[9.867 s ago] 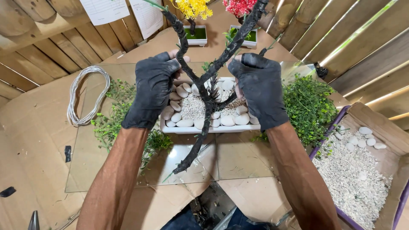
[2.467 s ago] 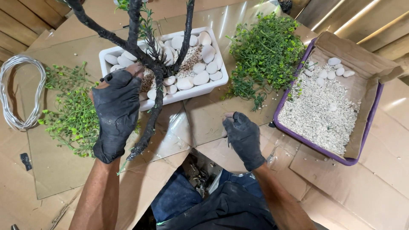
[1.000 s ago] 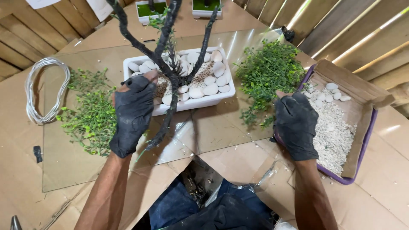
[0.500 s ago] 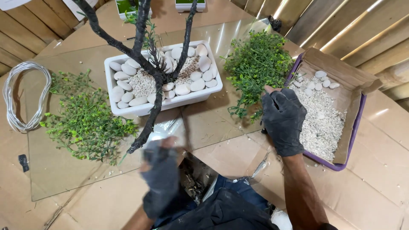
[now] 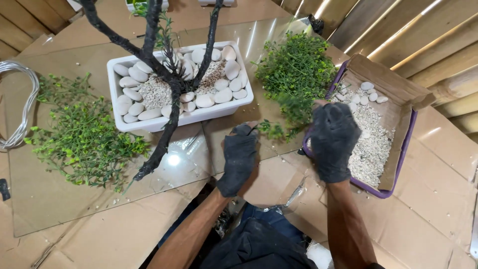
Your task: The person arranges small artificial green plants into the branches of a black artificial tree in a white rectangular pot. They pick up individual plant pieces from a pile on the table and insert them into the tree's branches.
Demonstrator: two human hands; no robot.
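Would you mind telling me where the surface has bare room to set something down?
Bare glass lies in front of the white planter, between the left greenery pile and the left hand. Bare cardboard spans the near-left corner. It is crowded around the right greenery, the right hand and the gravel box.

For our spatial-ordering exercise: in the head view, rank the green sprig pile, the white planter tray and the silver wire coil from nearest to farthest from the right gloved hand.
1. Green sprig pile, just above the right gloved hand.
2. White planter tray, centre-left.
3. Silver wire coil, far left edge.
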